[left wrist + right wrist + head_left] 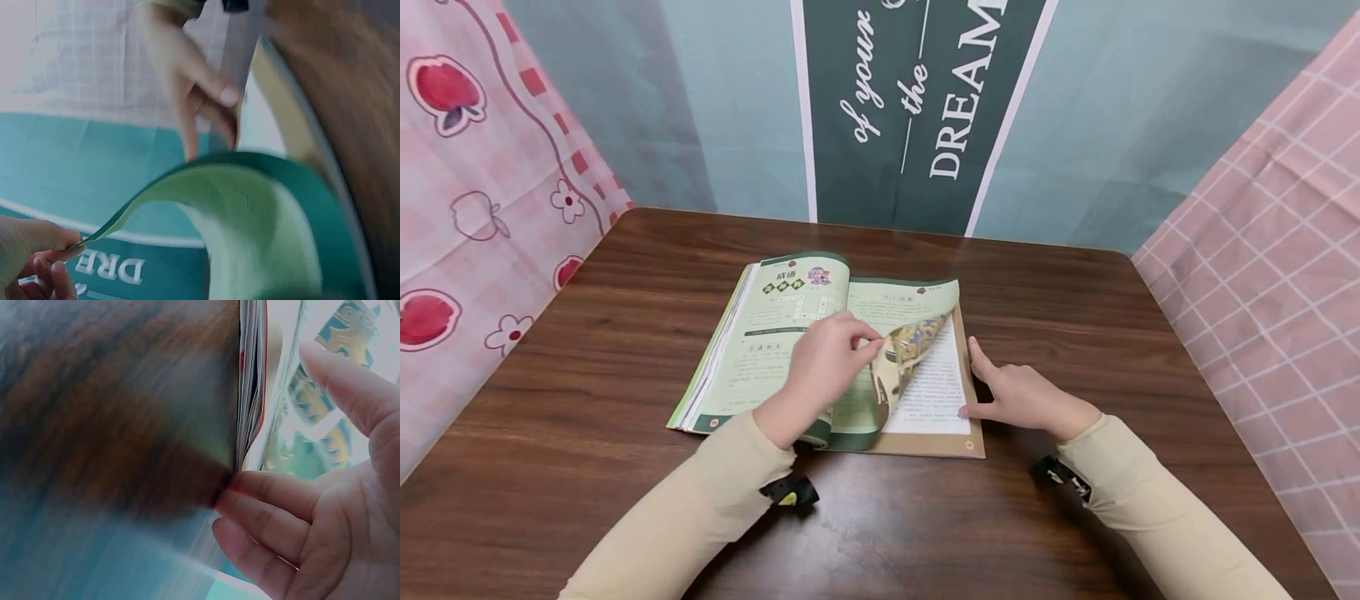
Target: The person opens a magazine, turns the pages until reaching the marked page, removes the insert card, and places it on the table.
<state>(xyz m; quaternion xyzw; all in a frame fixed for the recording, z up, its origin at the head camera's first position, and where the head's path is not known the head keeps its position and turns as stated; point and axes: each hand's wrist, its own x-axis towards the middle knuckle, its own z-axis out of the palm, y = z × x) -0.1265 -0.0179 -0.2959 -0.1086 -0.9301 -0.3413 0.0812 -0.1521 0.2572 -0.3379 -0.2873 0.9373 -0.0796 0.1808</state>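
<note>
A magazine lies spread on the table, with green pages of printed text and a small crossword grid on the left side. My left hand pinches the outer edge of a right-hand page, which curls up and leftward, showing its patterned back. The left wrist view shows the green page bowed from thumb and finger. Beneath it appears a white text page with a tan border. At the magazine's right edge is my right hand, fingertips touching the stacked page edges, thumb spread apart from the fingers.
The brown wooden table extends around the magazine. A blue-green backdrop with white lettering hangs behind it. Pink cloths stand at both sides, one fruit-patterned, the other checked. Dark bands are on both wrists.
</note>
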